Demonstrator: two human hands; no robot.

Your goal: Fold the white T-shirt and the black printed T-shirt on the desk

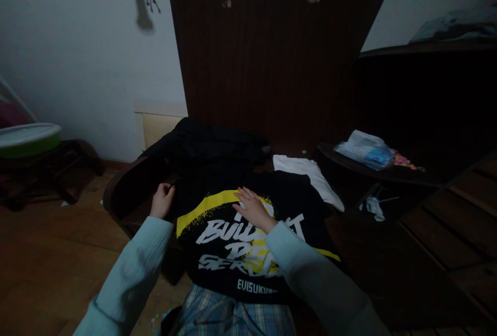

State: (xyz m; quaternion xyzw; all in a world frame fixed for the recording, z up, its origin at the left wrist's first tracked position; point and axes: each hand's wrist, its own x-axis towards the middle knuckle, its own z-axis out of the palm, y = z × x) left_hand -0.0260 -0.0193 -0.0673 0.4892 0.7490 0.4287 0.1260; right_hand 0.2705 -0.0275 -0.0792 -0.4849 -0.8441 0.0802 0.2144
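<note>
A black T-shirt (217, 232) with yellow stripes and white lettering lies spread over a low dark table (124, 186), print side up. My right hand (252, 207) rests flat on the print with fingers stretched out, open. My left hand (162, 200) is closed, pinching the shirt's left edge near the sleeve. Both arms wear pale blue-grey sleeves.
A pile of dark clothes (209, 144) lies behind the shirt, a white folded garment (306, 170) to its right. A plaid cloth (233, 315) lies under the shirt's near edge. A shelf with a plastic bag (365, 149) stands right; a green-and-white basin (27, 139) sits left. A dark wardrobe (272, 51) stands behind.
</note>
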